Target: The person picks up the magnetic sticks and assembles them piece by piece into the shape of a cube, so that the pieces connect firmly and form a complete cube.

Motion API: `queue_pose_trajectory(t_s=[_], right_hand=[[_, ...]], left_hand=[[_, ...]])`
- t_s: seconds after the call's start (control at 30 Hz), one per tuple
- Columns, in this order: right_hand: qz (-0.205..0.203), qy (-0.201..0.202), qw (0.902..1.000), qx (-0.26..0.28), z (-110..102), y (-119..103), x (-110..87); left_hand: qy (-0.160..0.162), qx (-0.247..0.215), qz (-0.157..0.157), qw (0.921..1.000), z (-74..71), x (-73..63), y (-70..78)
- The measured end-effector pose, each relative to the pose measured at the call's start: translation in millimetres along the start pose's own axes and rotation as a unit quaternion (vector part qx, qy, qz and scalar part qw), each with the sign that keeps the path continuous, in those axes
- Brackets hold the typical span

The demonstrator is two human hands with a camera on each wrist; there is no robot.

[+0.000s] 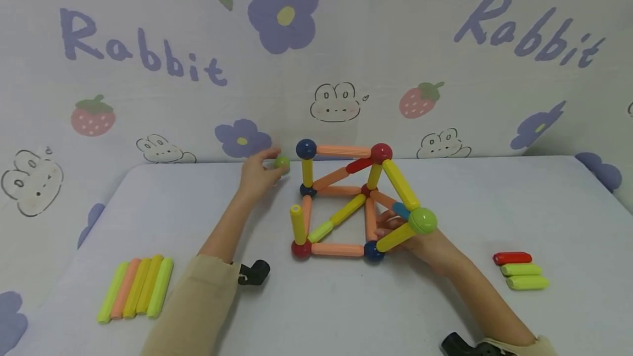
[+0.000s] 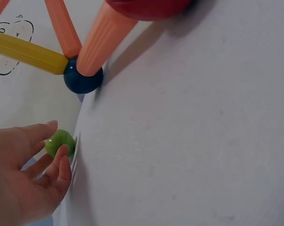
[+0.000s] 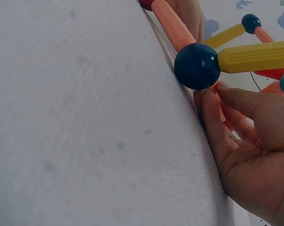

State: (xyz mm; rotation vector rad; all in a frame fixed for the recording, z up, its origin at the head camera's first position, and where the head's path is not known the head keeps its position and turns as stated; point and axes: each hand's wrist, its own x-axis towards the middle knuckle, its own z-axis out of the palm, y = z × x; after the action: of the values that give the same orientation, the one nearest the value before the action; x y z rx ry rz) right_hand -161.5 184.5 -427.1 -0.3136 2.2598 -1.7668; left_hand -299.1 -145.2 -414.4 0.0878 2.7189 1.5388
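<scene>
A frame of magnetic sticks and balls (image 1: 338, 250) stands mid-table, with salmon, yellow, red, lime and blue sticks joined at blue, red and green balls. Left of it, at the table's back edge, my left hand (image 1: 258, 176) holds a small green ball (image 2: 60, 143) between thumb and fingers. My right hand (image 1: 420, 243) reaches in from the right, partly hidden behind a yellow stick (image 1: 395, 237). In the right wrist view, its thumb and fingers pinch a salmon stick (image 3: 216, 96) just beside a dark blue ball (image 3: 197, 66). One yellow stick (image 1: 298, 225) rises upright from the front-left red ball (image 1: 301, 249), its top end free.
At the left lies a row of several lime, salmon and yellow sticks (image 1: 135, 288). One red stick (image 1: 512, 258) and two lime sticks (image 1: 525, 283) lie at the right. A rabbit-print cloth (image 1: 390, 26) hangs behind the white table (image 1: 316, 312).
</scene>
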Motion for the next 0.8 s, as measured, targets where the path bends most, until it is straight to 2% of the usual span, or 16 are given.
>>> queue_pose_trajectory(t_s=[0.2, 0.37, 0.53, 0.8], right_hand=[[-0.005, 0.001, 1.0000, -0.004, 1.6, 0.4, 1.2], [-0.012, 0.001, 0.9999, -0.012, 2.7, -0.1, 2.7], [-0.009, 0.003, 0.9999, -0.012, 2.8, -0.4, 2.7], [0.006, 0.005, 1.0000, 0.003, 2.4, -0.5, 1.4]], left_hand=[[0.009, 0.035, 0.013, 0.9993, 3.5, 3.0, -7.3], [0.028, 0.027, 0.024, 0.9990, 3.0, -7.1, -5.1], [0.041, 0.000, 0.026, 0.9988, -2.8, -31.0, 5.4], [0.002, -0.036, 0.046, 0.9983, -15.6, -80.7, 28.7]])
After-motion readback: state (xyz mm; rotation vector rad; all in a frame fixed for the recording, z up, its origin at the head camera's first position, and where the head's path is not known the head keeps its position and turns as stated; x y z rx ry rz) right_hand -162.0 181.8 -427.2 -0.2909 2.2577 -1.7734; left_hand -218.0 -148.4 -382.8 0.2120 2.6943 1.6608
